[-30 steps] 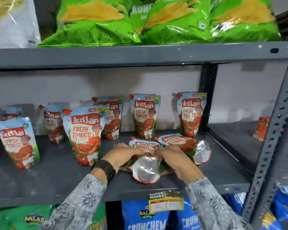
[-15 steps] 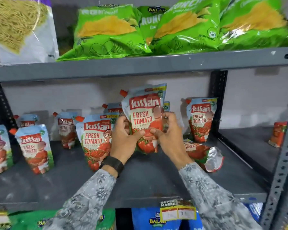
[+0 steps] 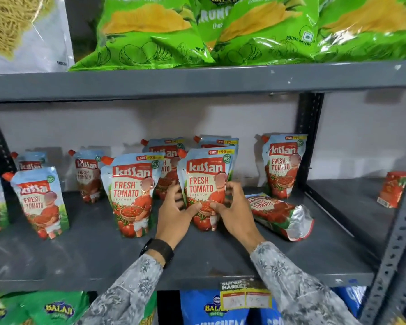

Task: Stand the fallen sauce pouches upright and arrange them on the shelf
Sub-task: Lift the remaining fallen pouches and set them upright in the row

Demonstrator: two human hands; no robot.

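A tomato ketchup pouch (image 3: 205, 177) stands upright on the grey shelf (image 3: 92, 249), label facing me. My left hand (image 3: 174, 214) and my right hand (image 3: 234, 212) press its lower part from either side, thumbs on the front. Just right of my right hand lies one fallen pouch (image 3: 279, 214) on its side, silver base toward me. Several more pouches stand upright around them, one at front left (image 3: 133, 193) and one at the back right (image 3: 283, 165).
Green crisp bags (image 3: 150, 36) fill the shelf above, its grey edge (image 3: 197, 78) overhanging. A dark upright post (image 3: 308, 137) divides the bay; a small red carton (image 3: 393, 188) stands in the right bay. Blue and green bags sit below.
Both hands lifted a fallen pouch off the shelf, turned it upright and set it down standing beside the front-left pouch. One fallen pouch is still lying to the right.
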